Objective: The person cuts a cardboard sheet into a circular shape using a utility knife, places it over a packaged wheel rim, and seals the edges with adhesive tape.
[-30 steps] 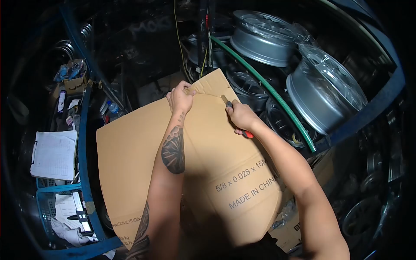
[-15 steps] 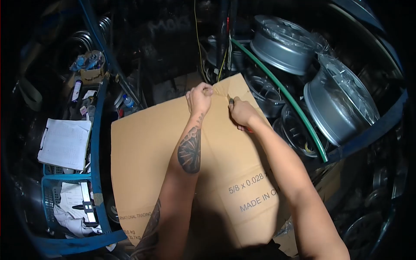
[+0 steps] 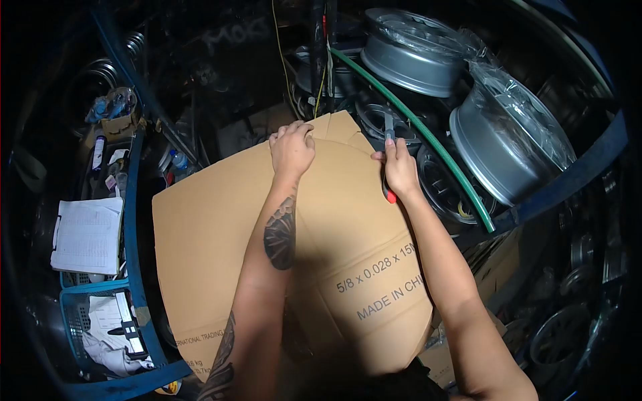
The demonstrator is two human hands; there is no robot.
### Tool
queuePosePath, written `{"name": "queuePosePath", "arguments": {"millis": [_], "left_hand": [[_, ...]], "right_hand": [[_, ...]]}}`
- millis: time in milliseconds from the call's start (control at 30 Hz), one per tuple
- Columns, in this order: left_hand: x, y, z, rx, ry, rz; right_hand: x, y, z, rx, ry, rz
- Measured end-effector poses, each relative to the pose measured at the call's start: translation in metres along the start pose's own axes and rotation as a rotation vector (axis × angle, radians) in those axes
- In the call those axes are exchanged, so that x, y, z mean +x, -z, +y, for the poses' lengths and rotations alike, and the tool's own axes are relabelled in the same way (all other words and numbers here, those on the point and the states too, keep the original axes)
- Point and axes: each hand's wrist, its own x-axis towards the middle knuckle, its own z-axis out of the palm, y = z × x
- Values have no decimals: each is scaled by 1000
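A large sheet of brown cardboard (image 3: pixel 214 227) with printed text stands tilted in front of me. My left hand (image 3: pixel 293 148) is closed over its top edge, gripping it left of the upper right corner. That corner shows a slit and a bent flap (image 3: pixel 342 128) just right of my left hand's fingers. My right hand (image 3: pixel 400 170) is wrapped round a utility knife (image 3: pixel 389 125) beside the sheet's right edge. The blade points up and away, apart from the cardboard, and the handle's red end shows below my hand.
Silver wheel rims (image 3: pixel 418 70) wrapped in clear plastic lie on a rack at the right, with a green hose (image 3: pixel 421 130) across it. At the left, a clipboard with papers (image 3: pixel 88 234) rests above a blue basket (image 3: pixel 67 314) holding papers and a caliper (image 3: pixel 127 324).
My right hand has pulled the knife away from the cardboard's corner, off to the right, with its blade now showing. A slit now shows near the top corner. The view has shifted slightly.
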Motion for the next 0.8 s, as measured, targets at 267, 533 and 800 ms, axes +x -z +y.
{"name": "queuePosePath", "arguments": {"millis": [267, 533, 800], "left_hand": [[4, -5, 5, 86, 70, -79], [10, 7, 13, 215, 188, -375], [7, 10, 7, 264, 149, -483]], "right_hand": [[11, -1, 14, -103, -53, -92], [-6, -4, -10, -285, -2, -68], [53, -97, -40, -455, 182, -305]]}}
